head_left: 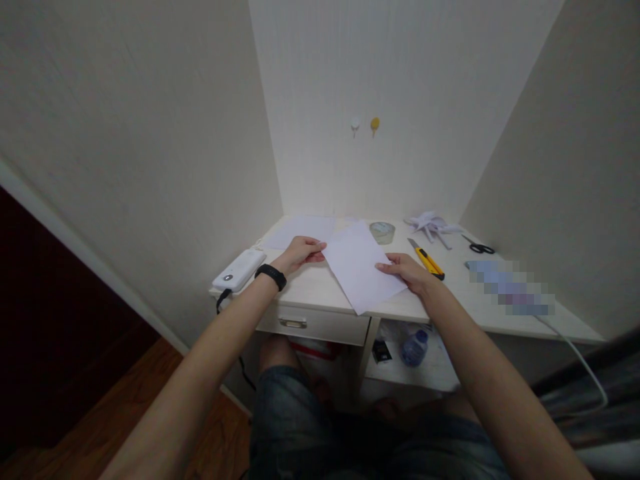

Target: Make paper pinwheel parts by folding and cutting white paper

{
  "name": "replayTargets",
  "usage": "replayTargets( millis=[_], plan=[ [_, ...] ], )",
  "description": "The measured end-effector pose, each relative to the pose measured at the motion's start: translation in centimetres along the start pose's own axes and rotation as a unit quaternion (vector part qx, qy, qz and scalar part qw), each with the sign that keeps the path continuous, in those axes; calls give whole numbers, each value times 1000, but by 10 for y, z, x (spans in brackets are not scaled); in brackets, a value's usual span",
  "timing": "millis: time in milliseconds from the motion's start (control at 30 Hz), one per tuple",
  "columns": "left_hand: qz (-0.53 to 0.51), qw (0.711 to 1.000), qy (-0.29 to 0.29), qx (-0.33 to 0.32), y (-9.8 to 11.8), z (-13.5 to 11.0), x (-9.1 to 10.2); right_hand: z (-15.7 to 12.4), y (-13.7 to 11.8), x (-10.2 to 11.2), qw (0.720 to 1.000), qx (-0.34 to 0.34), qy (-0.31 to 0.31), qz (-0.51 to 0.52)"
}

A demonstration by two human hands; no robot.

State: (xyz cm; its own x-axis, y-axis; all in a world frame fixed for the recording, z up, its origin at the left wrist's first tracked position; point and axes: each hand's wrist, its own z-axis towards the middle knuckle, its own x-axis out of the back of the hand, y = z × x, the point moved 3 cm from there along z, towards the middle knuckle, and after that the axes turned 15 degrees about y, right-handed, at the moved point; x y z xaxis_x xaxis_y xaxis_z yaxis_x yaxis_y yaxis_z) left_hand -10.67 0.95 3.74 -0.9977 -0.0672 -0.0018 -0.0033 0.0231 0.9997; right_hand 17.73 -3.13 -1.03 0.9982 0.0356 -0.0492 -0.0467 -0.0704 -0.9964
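A white sheet of paper (361, 267) is held tilted over the front of the desk. My left hand (304, 251) pinches its left corner between thumb and fingers. On the right edge, my right hand (404, 268) grips the sheet, with the thumb on top and the fingers partly hidden beneath. Behind my left hand, more white paper (295, 230) lies flat on the desk. Beyond the held sheet sits a roll of clear tape (383, 232). A yellow utility knife (426, 260) with its blade out lies just past my right hand.
Folded white paper strips (429, 224) and black scissors (481, 248) lie at the back right. A blurred-out device (510, 287) with a white cable is at the right. A white box-like device (240, 269) stands at the desk's left edge. Below are a drawer (315, 325) and a shelf with a bottle (415, 348).
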Motion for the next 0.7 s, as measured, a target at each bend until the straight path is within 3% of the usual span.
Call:
replayTargets(
  millis=[167,300,533,700],
  plan=[
    [30,995,-85,39,-8,-3,10,-1,-3,3,999,-38,28,22],
    [8,991,-126,44,-9,-6,15,1,-3,7,998,-29,50,37],
    [-59,993,-79,69,-21,2,15,7,0,16,998,5,66,20],
    [-77,995,-46,47,-25,4,6,6,1,14,998,12,60,-18]
  ],
)
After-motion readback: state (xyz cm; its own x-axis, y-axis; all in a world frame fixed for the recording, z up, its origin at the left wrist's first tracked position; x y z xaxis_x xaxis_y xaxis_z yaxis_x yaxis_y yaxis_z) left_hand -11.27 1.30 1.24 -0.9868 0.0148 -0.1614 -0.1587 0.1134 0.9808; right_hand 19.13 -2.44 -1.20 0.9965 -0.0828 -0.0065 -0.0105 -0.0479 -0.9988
